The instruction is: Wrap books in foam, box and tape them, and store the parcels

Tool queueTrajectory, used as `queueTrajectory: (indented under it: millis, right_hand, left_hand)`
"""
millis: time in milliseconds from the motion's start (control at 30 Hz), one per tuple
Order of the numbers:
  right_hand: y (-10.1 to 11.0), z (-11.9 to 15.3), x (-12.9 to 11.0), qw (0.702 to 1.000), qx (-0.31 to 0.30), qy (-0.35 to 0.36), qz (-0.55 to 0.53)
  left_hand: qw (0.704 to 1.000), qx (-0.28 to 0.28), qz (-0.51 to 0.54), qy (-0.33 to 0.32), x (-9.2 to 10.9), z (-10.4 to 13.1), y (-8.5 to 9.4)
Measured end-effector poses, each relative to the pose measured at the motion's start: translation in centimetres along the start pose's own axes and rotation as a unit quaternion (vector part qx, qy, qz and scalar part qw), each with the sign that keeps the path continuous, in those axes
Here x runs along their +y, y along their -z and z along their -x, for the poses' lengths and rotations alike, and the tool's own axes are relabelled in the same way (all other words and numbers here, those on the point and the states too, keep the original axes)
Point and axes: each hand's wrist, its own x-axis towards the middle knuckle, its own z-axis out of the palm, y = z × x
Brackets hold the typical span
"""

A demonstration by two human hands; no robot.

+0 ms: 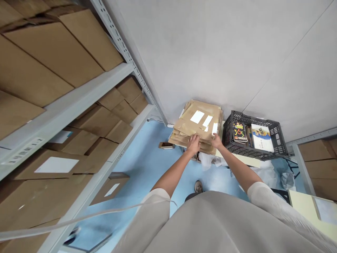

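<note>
A stack of flattened cardboard boxes point(184, 121) with white labels lies against the wall, ahead of me. My left hand point(194, 144) is at the stack's near edge, its fingers bent over the cardboard. At the near right corner my right hand point(216, 141) grips the edge, thumb on top. The undersides of both hands are hidden, so how many layers lie between the fingers cannot be seen. Just right of my right hand stands a black plastic crate point(255, 153) holding a black "365" book point(239, 133) and a white-and-blue book point(262, 137).
On the left, a grey metal shelf point(86, 89) carries brown cartons point(56, 49). A small open box point(166, 145) lies on the blue floor. Clear plastic bags point(265, 175) are below the crate. More cartons point(317, 151) and a pale tabletop point(302, 207) are at right. A white cable point(105, 213) crosses the lower left.
</note>
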Motion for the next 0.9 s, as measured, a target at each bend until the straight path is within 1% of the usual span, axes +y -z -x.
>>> queueTrajectory:
  millis: [67, 167, 267, 367, 500, 600, 667, 733, 800, 900]
  right_hand:
    - [-0.1, -0.4, 0.2, 1.000, 0.011, -0.019, -0.014]
    - [0.1, -0.8, 0.2, 0.999, 0.033, -0.016, -0.018]
    - [0.5, -1.2, -0.4, 0.998, 0.046, -0.019, -0.026]
    - [0.9, -1.9, -1.3, 0.999, 0.032, -0.030, -0.020]
    - [1.3, -2.8, -2.2, 0.999, -0.003, 0.012, -0.046]
    - [2.1, -3.3, -2.8, 0.995, 0.006, 0.054, -0.086]
    - [3.1, -3.6, -3.4, 0.991, 0.022, 0.068, -0.111]
    - [4.6, -3.7, -4.1, 0.987, 0.045, 0.072, -0.134]
    - [6.5, -3.5, -4.7, 0.983, 0.067, 0.079, -0.150]
    - [10.0, -2.9, -5.4, 0.979, 0.097, 0.089, -0.157]
  left_hand:
    - [1.000, -0.016, -0.027, -0.002, -0.2, -0.4, 0.2]
    - [0.998, -0.033, -0.054, -0.009, -0.6, -0.6, 0.7]
    - [0.997, -0.037, -0.065, -0.013, -0.8, -0.7, 1.3]
    - [0.996, -0.036, -0.075, -0.022, -0.7, -0.9, 1.9]
    - [0.996, -0.020, -0.082, -0.032, -0.3, -1.0, 2.4]
    - [0.997, 0.010, -0.067, -0.043, 0.2, -1.0, 2.9]
    - [0.997, 0.027, -0.053, -0.043, 0.4, -1.3, 3.1]
    - [0.998, 0.031, -0.042, -0.032, 0.5, -1.7, 3.1]
    - [0.999, 0.017, -0.032, -0.017, 0.5, -2.2, 2.9]
    - [0.999, -0.025, -0.021, -0.009, 0.2, -2.7, 2.0]
